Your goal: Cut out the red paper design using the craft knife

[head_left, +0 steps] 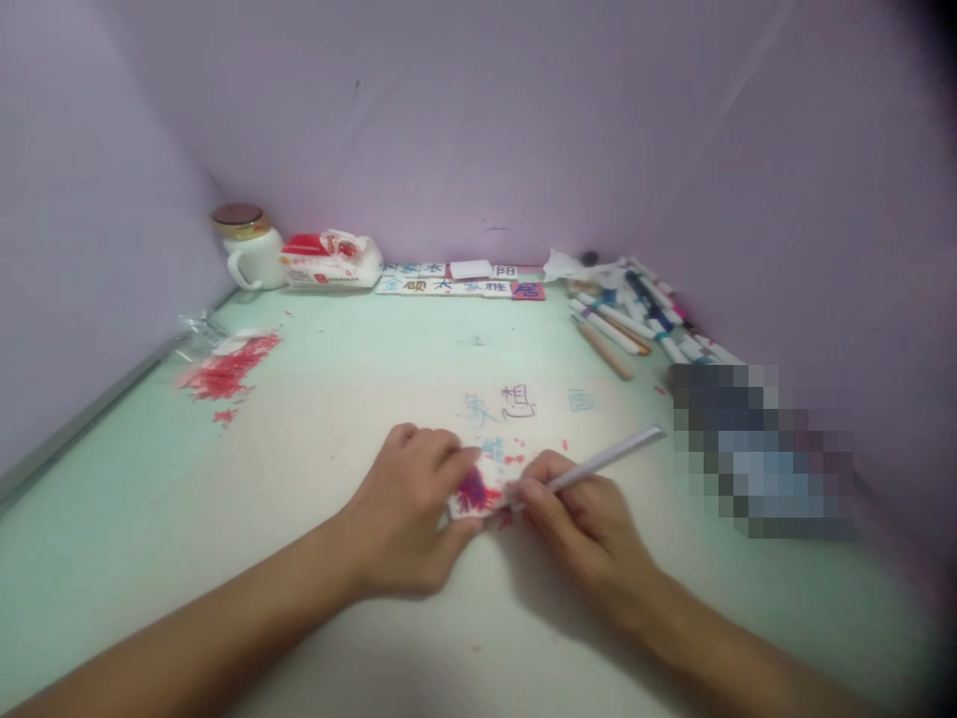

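Left hand [415, 514], pinching a card [473, 493] between the hands; right hand [579, 514], closed around a slim tool [607, 458], tip near the card. Beyond the grip, inked characters [517, 401]; farther right, markers [611, 327]; farthest, tiles [464, 288] ahead, a mug [261, 261] leftward.

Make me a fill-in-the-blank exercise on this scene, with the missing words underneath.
1. The left hand holds a small block coloured red and ____.
2. Held by the right hand, the slim tool slants up towards the ____ side of the picture.
3. The lidded mug, beside the tissue packet, has a ____ body.
4. The large streaky patch in front of the mug is mainly ____.

Missing words: purple; right; white; red.
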Tool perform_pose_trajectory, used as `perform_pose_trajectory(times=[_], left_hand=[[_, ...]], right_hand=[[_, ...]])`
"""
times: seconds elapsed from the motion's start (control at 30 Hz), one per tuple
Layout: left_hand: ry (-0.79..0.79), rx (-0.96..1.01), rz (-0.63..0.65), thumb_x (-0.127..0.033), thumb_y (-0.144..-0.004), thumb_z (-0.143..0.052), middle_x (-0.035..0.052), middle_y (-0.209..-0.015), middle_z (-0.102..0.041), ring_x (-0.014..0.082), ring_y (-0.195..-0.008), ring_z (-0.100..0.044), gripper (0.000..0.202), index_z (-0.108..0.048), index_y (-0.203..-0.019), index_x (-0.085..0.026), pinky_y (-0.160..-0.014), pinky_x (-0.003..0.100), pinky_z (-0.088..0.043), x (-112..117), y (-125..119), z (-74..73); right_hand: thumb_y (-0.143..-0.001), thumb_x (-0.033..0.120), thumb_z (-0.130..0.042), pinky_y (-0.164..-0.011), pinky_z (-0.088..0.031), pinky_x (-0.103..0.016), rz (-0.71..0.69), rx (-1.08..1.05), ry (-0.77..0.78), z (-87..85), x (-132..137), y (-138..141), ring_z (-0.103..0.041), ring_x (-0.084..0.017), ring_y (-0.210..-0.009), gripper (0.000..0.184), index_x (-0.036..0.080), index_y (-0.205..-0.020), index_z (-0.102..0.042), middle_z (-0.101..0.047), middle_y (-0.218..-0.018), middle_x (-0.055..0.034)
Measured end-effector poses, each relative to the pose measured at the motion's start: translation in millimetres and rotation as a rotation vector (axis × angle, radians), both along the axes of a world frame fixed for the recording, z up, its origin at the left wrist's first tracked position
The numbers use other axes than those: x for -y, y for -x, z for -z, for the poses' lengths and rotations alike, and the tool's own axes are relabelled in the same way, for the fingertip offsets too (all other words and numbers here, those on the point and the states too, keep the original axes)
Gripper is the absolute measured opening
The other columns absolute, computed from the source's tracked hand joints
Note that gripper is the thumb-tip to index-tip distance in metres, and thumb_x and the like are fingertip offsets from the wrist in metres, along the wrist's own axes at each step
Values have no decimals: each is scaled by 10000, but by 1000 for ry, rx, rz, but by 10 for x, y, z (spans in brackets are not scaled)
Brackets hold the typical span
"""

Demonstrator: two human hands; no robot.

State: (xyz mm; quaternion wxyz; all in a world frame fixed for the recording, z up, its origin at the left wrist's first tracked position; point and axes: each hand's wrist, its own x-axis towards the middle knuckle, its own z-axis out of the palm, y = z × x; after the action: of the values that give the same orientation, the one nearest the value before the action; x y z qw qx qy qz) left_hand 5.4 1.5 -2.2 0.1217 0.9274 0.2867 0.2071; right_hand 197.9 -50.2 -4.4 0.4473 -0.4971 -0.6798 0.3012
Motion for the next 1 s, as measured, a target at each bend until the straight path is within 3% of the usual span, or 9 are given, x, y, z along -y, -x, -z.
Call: perform_pose_trajectory(times=[0.17, 0.47, 0.77, 1.0], left_hand=[[18, 14, 0, -315, -841, -524, 122, -1007, -569, 268, -925, -518, 300, -561, -1094, -159, -827, 445, -375, -2, -2, 3], [31, 1, 1, -310, -830, -536, 119, -1000, -562, 264, -916, -511, 298, -559, -1088, -161, -831, 438, -370, 0, 8, -1], [22, 13, -3, -318, -834, -545, 125, -1004, -567, 266, -909, -517, 305, -561, -1090, -152, -831, 447, -377, -1, 2, 3], [16, 28, 5, -300, -833, -547, 131, -1003, -574, 272, -929, -523, 275, -567, -1063, -152, -820, 447, -383, -1, -4, 2]], right_hand=[[-929, 237, -442, -478, -359, -215, 80, -52, -20, 15, 2, -3, -447, -97, -493, 241, 204, -705, -525, -461, -560, 54], [-917, 190, -458, -575, -423, -236, -4, -30, -15, 26, -12, 32, -535, -120, -606, 193, 190, -762, -572, -564, -662, 14], [-922, 217, -439, -481, -357, -227, -40, -20, -13, -10, 19, 1, -470, -101, -506, 247, 196, -694, -532, -499, -575, 38], [-930, 219, -445, -532, -388, -238, 30, -38, -37, 31, 1, 19, -504, -116, -566, 228, 191, -739, -565, -541, -632, 17]])
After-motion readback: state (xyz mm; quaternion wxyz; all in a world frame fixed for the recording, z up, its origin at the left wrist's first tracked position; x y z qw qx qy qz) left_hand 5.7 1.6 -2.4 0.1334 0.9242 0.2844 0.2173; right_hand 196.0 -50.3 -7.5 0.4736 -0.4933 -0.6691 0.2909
